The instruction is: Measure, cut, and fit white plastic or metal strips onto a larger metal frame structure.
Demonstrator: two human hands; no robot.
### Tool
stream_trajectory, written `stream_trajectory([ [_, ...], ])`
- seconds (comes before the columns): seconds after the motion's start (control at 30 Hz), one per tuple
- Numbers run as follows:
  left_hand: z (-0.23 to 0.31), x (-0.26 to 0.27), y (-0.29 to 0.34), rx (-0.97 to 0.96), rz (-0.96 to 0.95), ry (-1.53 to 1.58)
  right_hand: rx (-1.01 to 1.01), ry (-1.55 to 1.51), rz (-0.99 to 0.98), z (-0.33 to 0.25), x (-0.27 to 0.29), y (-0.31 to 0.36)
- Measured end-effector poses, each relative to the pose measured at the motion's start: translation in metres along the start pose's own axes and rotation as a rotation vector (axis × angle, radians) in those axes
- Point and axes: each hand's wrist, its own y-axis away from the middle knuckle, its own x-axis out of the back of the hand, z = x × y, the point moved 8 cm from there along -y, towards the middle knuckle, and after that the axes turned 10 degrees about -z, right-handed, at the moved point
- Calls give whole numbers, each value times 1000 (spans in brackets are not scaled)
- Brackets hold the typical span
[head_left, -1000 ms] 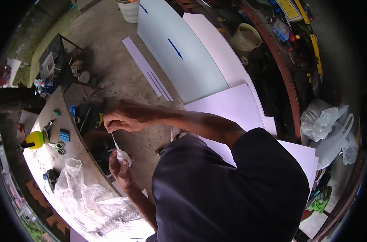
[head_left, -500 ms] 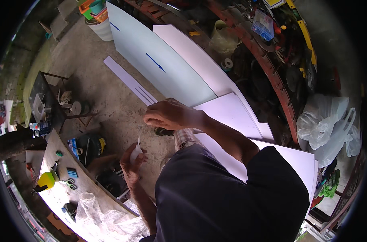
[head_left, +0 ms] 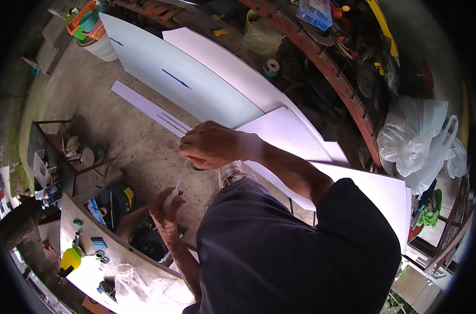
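My left hand (head_left: 166, 212) is wrapped round a small white squeeze bottle (head_left: 170, 200), its narrow nozzle pointing up and away from me. Just beyond it, my right hand (head_left: 211, 145) is closed in a pinch above the nozzle. A faint thin line runs down from those fingertips towards the nozzle, too fine to name. Behind the right hand lies a long narrow white strip (head_left: 144, 105) with dark slots or marks. A big pale sheet (head_left: 159, 89) with blue arrows leans farther back, next to another white sheet (head_left: 206, 57).
At lower left a worktable (head_left: 91, 267) bears scissors (head_left: 100, 256), a yellow-and-black tool (head_left: 70, 259) and clear plastic wrap (head_left: 138, 285). A dark low table (head_left: 55, 152) stands far left. White plastic bags (head_left: 415, 141) hang at right, beyond a red metal frame (head_left: 347, 94).
The whole view has shifted, with the background sheets moving left in the picture. My right hand has come down slightly nearer the bottle nozzle. The left hand keeps its grip.
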Motion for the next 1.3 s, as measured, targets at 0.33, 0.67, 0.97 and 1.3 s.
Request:
stream_trajectory([
  [0.33, 13, -14, -18, -54, -61, -105, 40, 131, 105, -2, 20, 19],
  [0.67, 27, -36, -26, -49, -122, -51, -16, 201, 87, 0, 32, 38],
  [0.97, 23, -40, -26, -35, -99, -10, -46, 234, 146, -3, 60, 44],
  [1.3, 6, -21, -9, -147, -1, 228, -156, 191, 235, 20, 79, 42],
])
